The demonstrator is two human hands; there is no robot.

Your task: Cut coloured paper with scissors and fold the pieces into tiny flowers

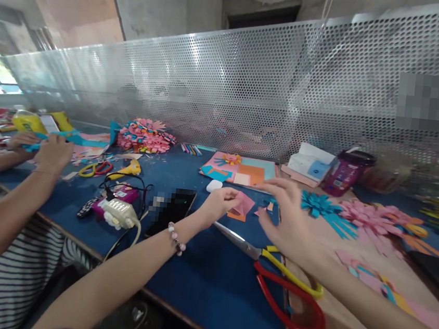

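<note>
My left hand (221, 203) pinches a folded pink paper piece (243, 205) that lies over an orange scrap on the blue table (200, 277). A bead bracelet circles that wrist. My right hand (288, 213) hovers just right of the paper with fingers spread, holding nothing. Red and yellow scissors (271, 267) lie on the table below my right forearm, blades pointing left.
A stack of coloured paper sheets (238, 170), a teal paper flower (319, 206) and pink paper flowers (371, 217) lie beyond my hands. A phone (173, 207), a power strip (120, 212), a tissue pack (309, 163) and a purple jar (346, 172) sit around. A person in stripes works at left.
</note>
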